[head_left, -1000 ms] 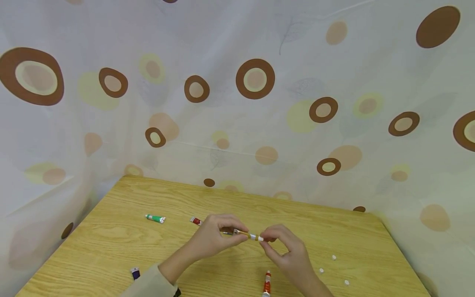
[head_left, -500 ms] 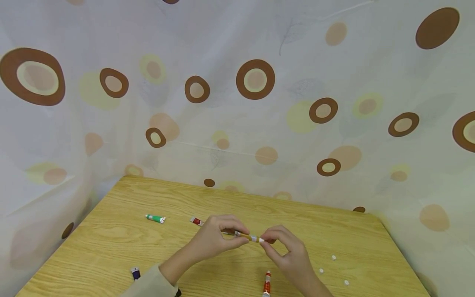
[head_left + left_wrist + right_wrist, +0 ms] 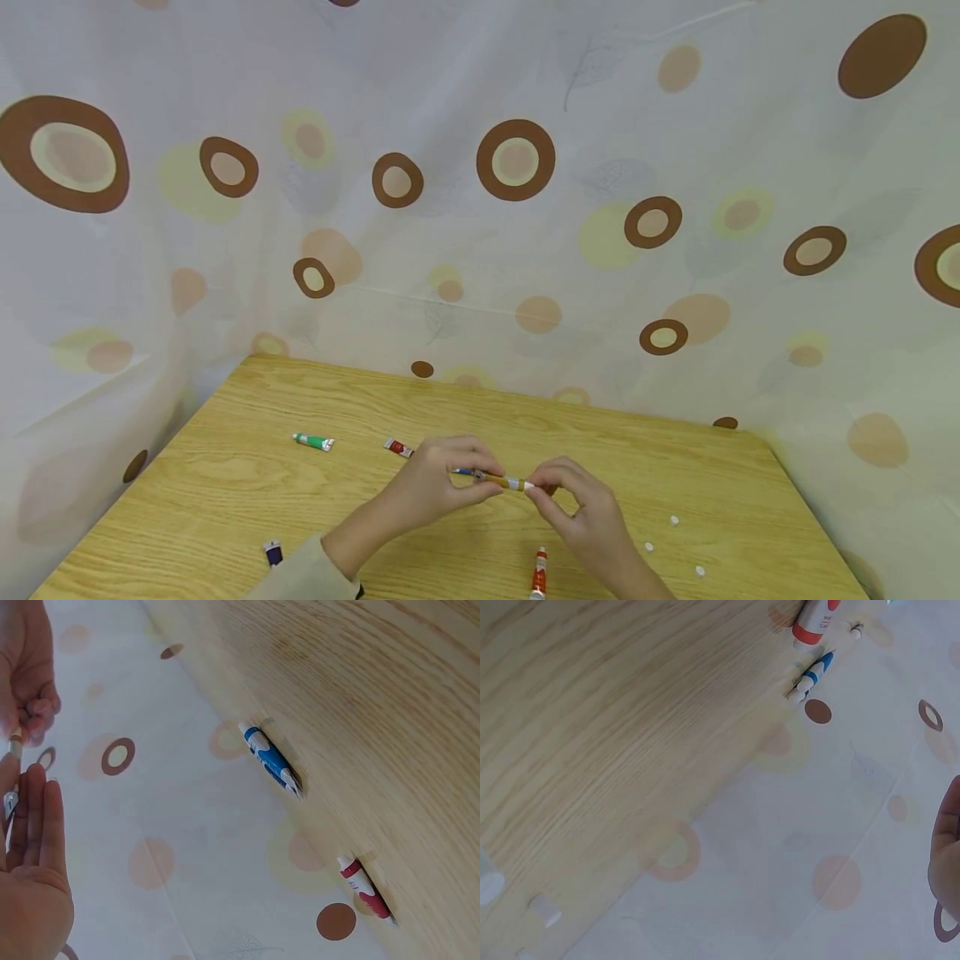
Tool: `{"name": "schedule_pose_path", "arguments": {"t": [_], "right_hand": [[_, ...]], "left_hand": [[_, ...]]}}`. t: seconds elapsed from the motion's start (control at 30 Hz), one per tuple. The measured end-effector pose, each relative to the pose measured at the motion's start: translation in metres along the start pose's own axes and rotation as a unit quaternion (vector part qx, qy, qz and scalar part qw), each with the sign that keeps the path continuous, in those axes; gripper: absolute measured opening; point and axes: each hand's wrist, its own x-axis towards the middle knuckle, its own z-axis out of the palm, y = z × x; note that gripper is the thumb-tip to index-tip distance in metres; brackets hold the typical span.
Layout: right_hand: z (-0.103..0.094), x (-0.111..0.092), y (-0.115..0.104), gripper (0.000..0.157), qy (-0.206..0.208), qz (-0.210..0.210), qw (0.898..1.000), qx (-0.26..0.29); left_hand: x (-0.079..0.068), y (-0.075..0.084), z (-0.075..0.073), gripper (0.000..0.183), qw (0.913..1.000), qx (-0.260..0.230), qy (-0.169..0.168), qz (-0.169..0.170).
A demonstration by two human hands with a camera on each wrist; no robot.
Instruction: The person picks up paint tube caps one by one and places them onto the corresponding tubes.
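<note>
My left hand (image 3: 438,483) pinches the rear of a small ochre paint tube (image 3: 512,482) between thumb and fingers, above the table. At the tube's other end, the thumb and fingertips of my right hand (image 3: 581,508) pinch its white cap (image 3: 529,486). The left wrist view shows the other fingers of the left hand (image 3: 37,900) stretched out beside the tube. A blue paint tube (image 3: 271,761) lies on the table beyond that hand, partly hidden by it in the head view. Only part of the right hand (image 3: 946,862) shows at the edge of the right wrist view.
Green (image 3: 313,442), dark red (image 3: 399,447) and purple (image 3: 273,552) tubes lie toward the left of the wooden table (image 3: 225,517). A bright red tube (image 3: 540,573) lies nearest the front. White caps (image 3: 648,547) are scattered at right. Patterned sheeting (image 3: 480,250) surrounds the table.
Both hands stay nearly in place around the ochre tube, which has dipped slightly at its cap end. More of the blue tube shows through the left hand's finger gap.
</note>
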Motion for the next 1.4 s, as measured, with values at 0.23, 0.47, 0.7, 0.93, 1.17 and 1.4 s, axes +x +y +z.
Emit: {"name": "schedule_pose_path", "arguments": {"t": [0.23,0.47,0.7,0.93,1.17,1.4], "right_hand": [[-0.0009,-0.0008,-0.0007,0.029,-0.014,0.028,0.999,-0.007],[-0.0009,0.0012,0.0013,0.035,-0.001,-0.022,1.0,0.001],[-0.0013,0.0026,-0.0004,0.019,0.001,-0.031,0.999,-0.01],[-0.0038,0.003,-0.0006,0.013,-0.007,-0.015,1.0,-0.011],[-0.0028,0.0012,0.0021,0.029,-0.014,0.014,1.0,-0.003],[-0.0039,0.0028,-0.0029,0.024,-0.028,0.064,0.997,-0.016]], "left_hand": [[-0.0006,-0.003,0.0021,0.01,0.9995,0.015,0.009,0.027],[-0.0022,-0.0038,0.0003,0.009,0.9981,-0.029,0.007,-0.053],[-0.0012,-0.0028,-0.0009,0.01,0.9986,-0.034,0.002,-0.041],[0.002,-0.0024,-0.0006,0.01,0.9996,0.006,0.0,0.026],[0.0033,-0.0063,0.0014,0.012,0.9924,0.062,0.01,0.105],[0.0005,-0.0082,0.0033,0.012,0.9895,0.097,0.007,0.107]]}}
